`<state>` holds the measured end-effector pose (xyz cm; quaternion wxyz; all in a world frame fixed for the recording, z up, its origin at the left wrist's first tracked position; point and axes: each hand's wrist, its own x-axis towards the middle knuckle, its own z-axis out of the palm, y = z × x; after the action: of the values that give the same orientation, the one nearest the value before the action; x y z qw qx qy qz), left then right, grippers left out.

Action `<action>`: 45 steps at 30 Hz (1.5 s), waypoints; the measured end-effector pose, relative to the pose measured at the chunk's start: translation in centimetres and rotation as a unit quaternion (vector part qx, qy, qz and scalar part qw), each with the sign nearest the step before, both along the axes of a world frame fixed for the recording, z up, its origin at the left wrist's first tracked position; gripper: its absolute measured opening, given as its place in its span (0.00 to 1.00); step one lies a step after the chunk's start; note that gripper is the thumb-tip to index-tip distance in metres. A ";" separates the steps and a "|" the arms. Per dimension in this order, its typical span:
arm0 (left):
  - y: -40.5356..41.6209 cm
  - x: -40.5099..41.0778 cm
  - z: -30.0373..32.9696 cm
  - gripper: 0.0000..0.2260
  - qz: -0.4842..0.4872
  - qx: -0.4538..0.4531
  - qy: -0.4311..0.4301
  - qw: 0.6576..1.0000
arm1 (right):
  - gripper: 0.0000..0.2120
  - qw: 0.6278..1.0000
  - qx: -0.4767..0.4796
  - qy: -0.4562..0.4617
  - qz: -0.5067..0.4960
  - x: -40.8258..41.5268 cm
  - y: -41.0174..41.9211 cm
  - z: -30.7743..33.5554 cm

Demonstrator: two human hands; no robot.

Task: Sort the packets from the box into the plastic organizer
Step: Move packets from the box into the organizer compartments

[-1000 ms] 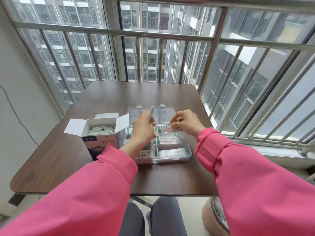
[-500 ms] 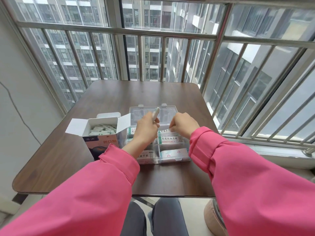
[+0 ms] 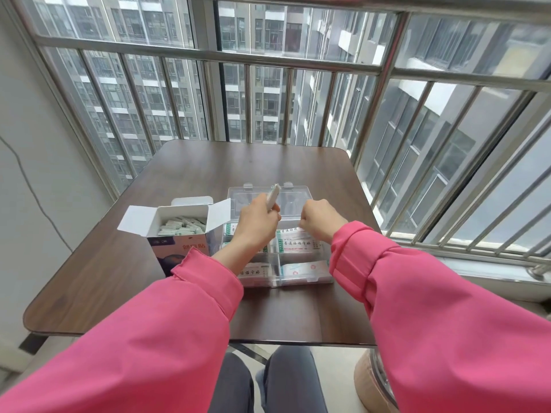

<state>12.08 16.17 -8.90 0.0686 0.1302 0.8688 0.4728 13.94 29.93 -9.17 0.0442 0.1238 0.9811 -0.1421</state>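
A clear plastic organizer (image 3: 302, 282) with its lid (image 3: 293, 201) folded back lies mid-table, and white packets (image 3: 296, 243) fill its compartments. To its left stands an open cardboard box (image 3: 179, 248) with several packets (image 3: 182, 229) inside. My left hand (image 3: 256, 226) hovers over the organizer's left side and grips a thin stack of packets (image 3: 274, 195) upright. My right hand (image 3: 321, 223) is over the back right compartment with its fingers curled down toward the packets there. Its fingertips are hidden, so I cannot tell if they hold one.
The brown table (image 3: 193, 174) reaches to a barred window at the back and right. A wall runs along the left. My knees (image 3: 262, 383) show below the near table edge, and a round tan object (image 3: 372, 386) sits on the floor at the right.
My right hand lowered the packet it pinched into the back right compartment and now stays curled over it. My left hand lifted its stack slightly.
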 end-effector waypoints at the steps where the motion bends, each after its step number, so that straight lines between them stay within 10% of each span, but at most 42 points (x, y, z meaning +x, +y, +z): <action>1: 0.1 0.1 0.1 0.06 -0.006 0.007 -0.009 1.000 | 0.13 1.000 0.004 -0.004 -0.001 0.2 -0.1 0.3; 9: 0.2 0.5 1.0 0.16 -0.032 0.092 -0.125 0.987 | 0.14 0.996 -0.015 0.093 0.000 1.5 0.7 1.8; 14: -0.7 1.9 1.3 0.12 -0.092 0.192 -0.152 0.965 | 0.07 0.896 -0.424 0.131 0.006 4.0 0.9 3.4; 25: -1.5 3.0 1.3 0.06 -0.136 0.248 -0.132 0.950 | 0.03 0.877 -0.444 0.178 -0.038 5.0 0.8 3.5; 32: -1.7 1.0 0.7 0.05 -0.008 0.166 -0.026 0.986 | 0.08 0.694 -0.683 0.208 -0.093 4.4 2.4 3.4; 38: -0.5 0.2 -0.4 0.11 -0.010 0.089 0.007 0.996 | 0.08 0.933 -0.330 0.131 -0.060 3.0 3.1 1.6; 45: -0.3 0.2 -0.7 0.13 0.002 0.121 -0.040 0.992 | 0.08 0.984 -0.161 0.072 0.015 1.3 1.7 0.5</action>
<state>12.33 15.89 -9.59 0.0864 0.1163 0.8022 0.5792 15.22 31.61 -8.69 -0.0052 0.0899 0.9479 -0.3057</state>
